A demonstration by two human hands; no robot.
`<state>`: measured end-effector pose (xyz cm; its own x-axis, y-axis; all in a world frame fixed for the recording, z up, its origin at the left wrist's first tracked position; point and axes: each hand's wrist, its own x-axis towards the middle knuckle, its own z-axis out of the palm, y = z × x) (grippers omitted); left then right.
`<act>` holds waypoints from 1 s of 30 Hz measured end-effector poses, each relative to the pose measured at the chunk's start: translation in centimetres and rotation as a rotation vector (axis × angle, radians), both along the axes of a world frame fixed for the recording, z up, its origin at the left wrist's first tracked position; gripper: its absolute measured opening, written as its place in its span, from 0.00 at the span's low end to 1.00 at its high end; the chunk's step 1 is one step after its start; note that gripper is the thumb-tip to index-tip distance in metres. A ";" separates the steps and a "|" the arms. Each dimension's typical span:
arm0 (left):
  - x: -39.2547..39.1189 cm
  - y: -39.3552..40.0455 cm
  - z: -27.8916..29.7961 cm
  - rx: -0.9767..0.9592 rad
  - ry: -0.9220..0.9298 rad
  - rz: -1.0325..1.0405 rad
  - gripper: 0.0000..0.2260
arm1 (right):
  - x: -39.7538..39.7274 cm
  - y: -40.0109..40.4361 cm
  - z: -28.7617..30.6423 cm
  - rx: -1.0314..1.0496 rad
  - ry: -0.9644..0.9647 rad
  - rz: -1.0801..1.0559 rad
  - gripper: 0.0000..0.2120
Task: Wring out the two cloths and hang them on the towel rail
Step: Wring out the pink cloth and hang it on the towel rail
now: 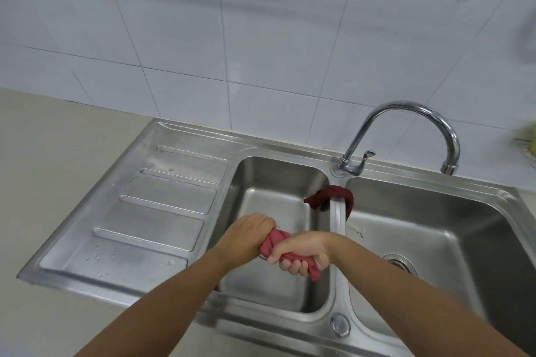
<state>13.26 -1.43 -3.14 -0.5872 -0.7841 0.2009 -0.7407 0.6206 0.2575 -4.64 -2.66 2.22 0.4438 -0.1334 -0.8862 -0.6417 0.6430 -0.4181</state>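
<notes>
Red cloth (279, 245): twisted, gripped by left hand (250, 236) and right hand (301, 252) fists (no writing legible); second cloth (330, 196) draped over sink divider (338, 217).

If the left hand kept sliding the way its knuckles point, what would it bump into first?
Probably the right hand, which grips the other end of the twisted pink-red cloth the left hand holds; depth is uncertain.
</notes>
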 end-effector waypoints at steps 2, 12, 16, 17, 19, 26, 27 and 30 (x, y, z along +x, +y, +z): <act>-0.1 -0.4 0.0 0.054 -0.099 0.006 0.04 | 0.3 0.0 -0.5 -0.161 0.104 0.061 0.07; -1.1 -1.6 0.1 0.641 -0.314 0.145 0.10 | 1.9 0.6 -3.5 -1.151 0.532 0.591 0.16; -1.3 -2.0 0.5 0.854 -0.289 0.183 0.06 | 2.4 0.9 -4.1 -1.298 0.537 0.719 0.13; -1.3 -2.1 0.6 0.879 -0.280 0.190 0.05 | 2.5 0.9 -4.2 -1.312 0.545 0.736 0.12; -1.0 -2.0 0.5 0.891 -0.248 0.219 0.06 | 2.5 0.8 -4.4 -1.333 0.560 0.746 0.12; 0.0 -0.6 -0.2 0.333 -0.194 0.250 0.11 | 2.1 0.0 -2.9 -0.866 0.347 0.260 0.04; 0.0 -0.4 -0.2 0.247 -0.149 0.265 0.11 | 1.9 -0.1 -2.5 -0.771 0.285 0.175 0.04; 0.1 0.7 -0.6 0.124 0.014 0.368 0.21 | 1.3 -0.3 -1.2 -0.504 0.152 0.004 0.06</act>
<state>13.40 -0.77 -3.76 -0.2604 -0.9606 0.0977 -0.9038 0.2781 0.3252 -3.37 -2.95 1.03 0.3168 -0.5578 -0.7671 -0.7212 0.3836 -0.5768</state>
